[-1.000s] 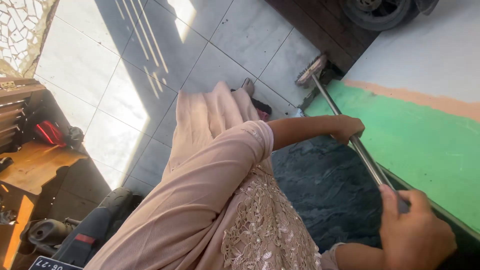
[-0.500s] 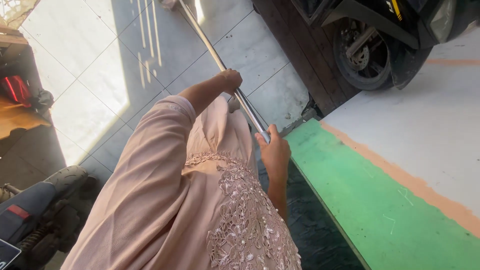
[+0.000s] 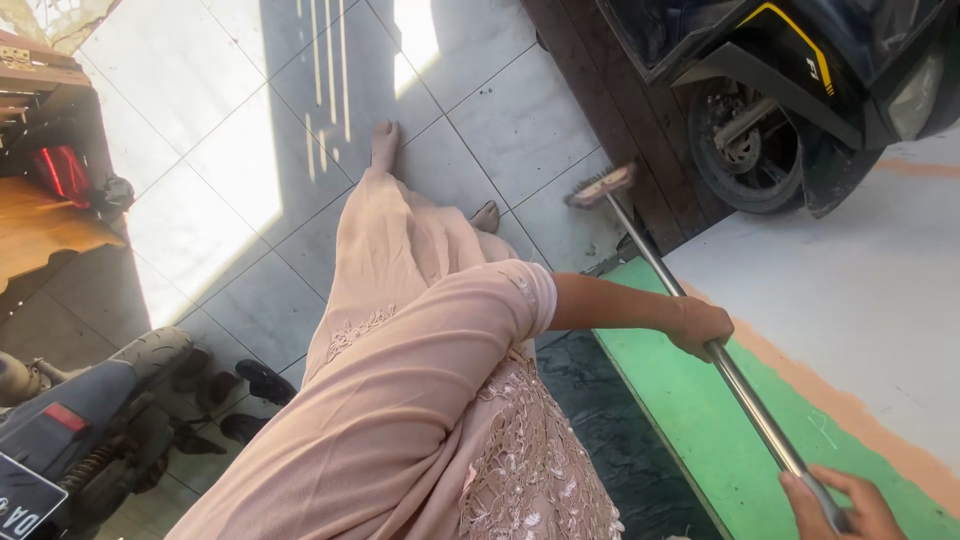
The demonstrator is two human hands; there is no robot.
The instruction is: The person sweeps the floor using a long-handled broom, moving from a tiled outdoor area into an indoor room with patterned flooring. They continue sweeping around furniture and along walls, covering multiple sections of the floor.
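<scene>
So the floor [image 3: 200, 90] was pale grey square tiles with dark grout lines, and a big patch of sunlight lay across it, striped by thin shadows. Right of the broom, a low wall [image 3: 790, 330] ran diagonally, painted green at the bottom, a thin orange band above that, then white. Below the green there was a dark marbled strip [image 3: 600, 420].

One broom [image 3: 690, 310] in the shot: a metal handle with a flat brush head [image 3: 598, 186] that sat on the tiles, just in front of a dark wooden threshold [image 3: 600, 90]. The handle slanted down from the brush head toward the lower right corner.

The person had both hands on it. The left hand [image 3: 700, 327] was wrapped around the middle of the handle, the right hand [image 3: 840, 505] was closed on its top end at the bottom edge, so the two were well apart along the pole.

Two bare feet showed left of the brush head, one [image 3: 384, 140] farther up the tiles, one [image 3: 487, 216] closer to the broom. The person wore a long pinkish dress [image 3: 420, 400] with lace.

Two scooters: one black with a yellow stripe [image 3: 800, 90] just beyond the brush head, its front wheel showing, and another [image 3: 80, 420] far off to the lower left. A few dark sandals [image 3: 240, 390] lay beside that second one; the exact number couldn't be made out. A wooden bench [image 3: 40, 220] sat at the left edge.
</scene>
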